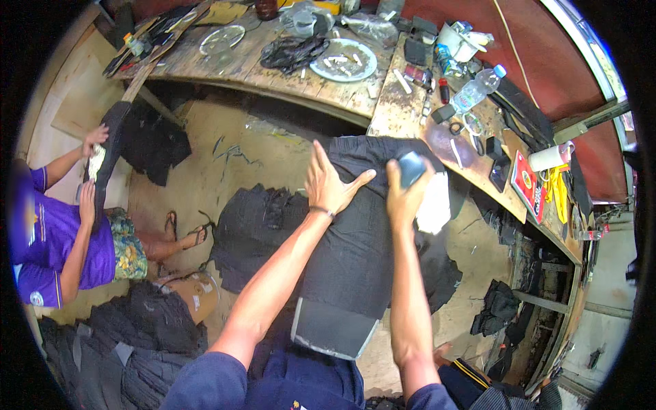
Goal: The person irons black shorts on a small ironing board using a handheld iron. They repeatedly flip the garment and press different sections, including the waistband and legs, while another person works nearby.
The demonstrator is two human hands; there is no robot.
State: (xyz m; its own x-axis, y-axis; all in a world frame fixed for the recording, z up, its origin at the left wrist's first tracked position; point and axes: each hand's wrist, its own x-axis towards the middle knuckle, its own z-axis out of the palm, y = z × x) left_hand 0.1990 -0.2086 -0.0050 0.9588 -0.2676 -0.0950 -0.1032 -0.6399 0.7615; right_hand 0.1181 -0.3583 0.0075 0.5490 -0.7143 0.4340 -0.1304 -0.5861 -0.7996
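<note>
A black cloth garment (pixel 355 232) is stretched over a long board (pixel 335 328), whose grey end shows near my body. My left hand (pixel 331 181) lies on the cloth near its far end, fingers spread and thumb out to the right. In my right hand (pixel 408 195) is a dark rounded object (pixel 412 171) with a smooth bluish sheen, gripped between thumb and fingers. It is smeared by motion, and I cannot make out its kind. Beside that hand, at the right edge of the garment, shows a bright white patch (pixel 434 205), perhaps paper or cloth.
A worn wooden bench (pixel 273 75) carries a plate (pixel 344 60), a water bottle (pixel 478 89), a white mug (pixel 552 157) and a red book (pixel 525 181). At left, another person in purple (pixel 82 225) handles a black-covered board (pixel 113 150). Dark cloth (pixel 253 232) lies on the floor.
</note>
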